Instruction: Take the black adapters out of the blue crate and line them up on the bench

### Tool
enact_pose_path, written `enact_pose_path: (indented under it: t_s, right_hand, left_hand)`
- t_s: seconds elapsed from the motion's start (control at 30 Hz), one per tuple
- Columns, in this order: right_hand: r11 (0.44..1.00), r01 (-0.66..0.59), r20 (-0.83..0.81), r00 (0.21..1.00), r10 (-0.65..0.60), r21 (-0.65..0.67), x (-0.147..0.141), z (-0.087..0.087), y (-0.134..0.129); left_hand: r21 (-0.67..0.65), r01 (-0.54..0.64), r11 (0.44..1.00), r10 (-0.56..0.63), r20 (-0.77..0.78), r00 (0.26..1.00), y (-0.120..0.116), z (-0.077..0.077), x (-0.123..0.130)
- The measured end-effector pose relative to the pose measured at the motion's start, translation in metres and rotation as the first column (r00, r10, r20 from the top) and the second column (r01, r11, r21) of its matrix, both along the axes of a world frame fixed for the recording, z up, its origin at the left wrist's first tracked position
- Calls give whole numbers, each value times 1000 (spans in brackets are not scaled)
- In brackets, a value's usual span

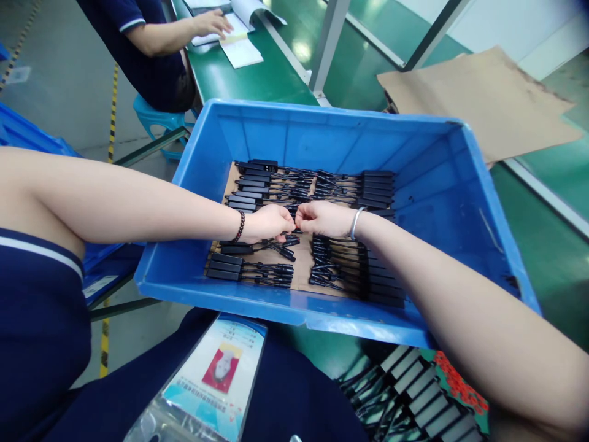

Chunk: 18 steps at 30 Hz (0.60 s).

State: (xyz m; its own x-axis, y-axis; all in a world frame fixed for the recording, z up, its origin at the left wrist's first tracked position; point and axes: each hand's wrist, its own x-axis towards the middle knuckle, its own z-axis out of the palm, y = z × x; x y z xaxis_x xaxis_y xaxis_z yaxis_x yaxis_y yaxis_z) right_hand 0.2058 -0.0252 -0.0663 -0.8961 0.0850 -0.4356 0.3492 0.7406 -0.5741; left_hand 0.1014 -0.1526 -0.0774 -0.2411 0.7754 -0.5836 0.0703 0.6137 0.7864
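Note:
Over the middle of the blue bin, my left hand (271,223) and my right hand (324,219) meet fingertip to fingertip. Both are closed in a pinch. A dark cable end shows at the left fingertips, and a trace of red at the right ones; the fingers mostly cover both. Beneath them, black box-shaped adapters with short cables lie in two columns on a cardboard sheet (301,264). The left column of adapters (225,267) and the right column of adapters (384,287) have their cables turned inward. My left forearm hides part of the left column.
The blue bin's walls (304,132) surround my hands. Below right lie more black adapters (426,393) beside small red pieces (460,383). Flat cardboard (478,101) rests at the upper right. A co-worker's hand (211,24) touches papers (242,52) on the green table (276,83).

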Motion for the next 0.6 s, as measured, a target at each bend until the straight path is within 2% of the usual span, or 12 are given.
enact_pose_path:
  t_s: [0.1,0.2,0.33,0.5,0.6]
  right_hand:
    - [984,-76,19,997,74,160,-2,8,-3]
    - [971,-116,63,992,105,207,-4,11,-4]
    - [974,-138,80,989,125,180,-2,9,-4]
    - [999,-55,164,985,54,2,2,2,-1]
    - [993,-74,178,982,57,89,2,-2,1]
  left_hand:
    - [26,-5,1000,4,43,999,0,0,0]
    - [40,-6,999,3,83,997,0,3,1]
    - [31,7,999,-10,99,995,-1,8,3]
    - [22,17,1000,-18,52,998,-1,6,1]
    - [87,40,995,-42,15,999,0,3,-1]
